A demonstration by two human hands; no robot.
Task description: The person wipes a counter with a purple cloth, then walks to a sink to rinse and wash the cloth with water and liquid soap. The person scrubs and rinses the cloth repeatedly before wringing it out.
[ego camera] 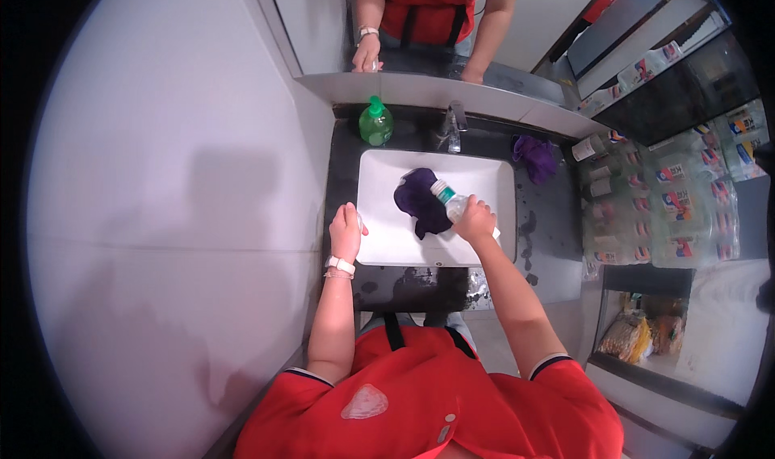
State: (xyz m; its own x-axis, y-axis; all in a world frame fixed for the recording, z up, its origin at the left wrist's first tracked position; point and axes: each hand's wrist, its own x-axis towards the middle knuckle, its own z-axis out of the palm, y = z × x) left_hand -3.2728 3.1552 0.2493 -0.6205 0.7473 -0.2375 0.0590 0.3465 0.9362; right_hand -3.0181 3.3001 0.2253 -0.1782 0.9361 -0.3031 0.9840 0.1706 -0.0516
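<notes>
A wet dark purple cloth (pixel 418 195) lies bunched in the white rectangular sink (pixel 387 250). My right hand (pixel 476 220) is wrapped around a clear bottle (pixel 455 204) with a green band near its white top. The bottle is tilted, its top pointing up and left over the cloth's right side; whether it is capped I cannot tell. At the sink's left rim, my left hand (pixel 346 234) has its fingers curled around a small whitish thing (pixel 361 223), mostly hidden by the fingers.
Behind the sink stand a green pump soap bottle (pixel 376 125) and a chrome faucet (pixel 453 126). Another purple cloth (pixel 536 158) rests on the dark wet counter (pixel 548 229). Wrapped packs of bottles (pixel 678 211) are stacked at right. A wall (pixel 181 204) bounds the left; a mirror (pixel 424 23) faces me.
</notes>
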